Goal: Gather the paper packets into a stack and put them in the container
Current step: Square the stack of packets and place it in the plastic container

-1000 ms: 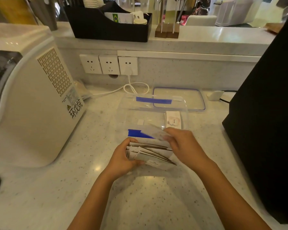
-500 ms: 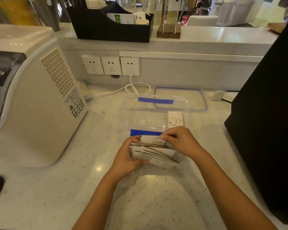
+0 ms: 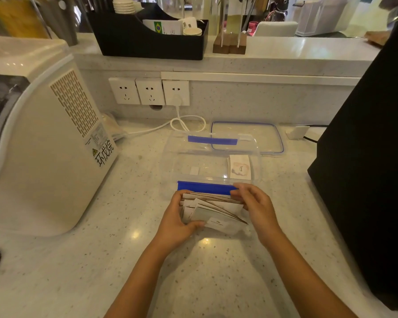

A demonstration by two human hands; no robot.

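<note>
Both hands now close on the fanned paper packets, which sit on the surface just in front of the clear container. A second ago the right hand was lifting a single packet above the pile; half a second ago it was pressing that packet onto the top; now the packet has joined the others and the hand has dropped to the pile's right end. The left hand keeps its grip clamped on the left end, thumb along the near edge, while the right hand's grip pinches the far right corner. I judge the gathering step is nearly done: the packets are together but uneven, their edges splayed, so they want squaring before the lift.

One packet printed "love" already lies inside the container, at its right end, along with a small white slip.

The container's near blue clasp touches or nearly touches the pile's far edge, and the stack must clear it and the wall to go in. The loose lid lies behind the container, out of the way. A white appliance stands to the left and a black box to the right, neither crowding the hands. A white cable loops near the far wall, clear of the route.
</note>
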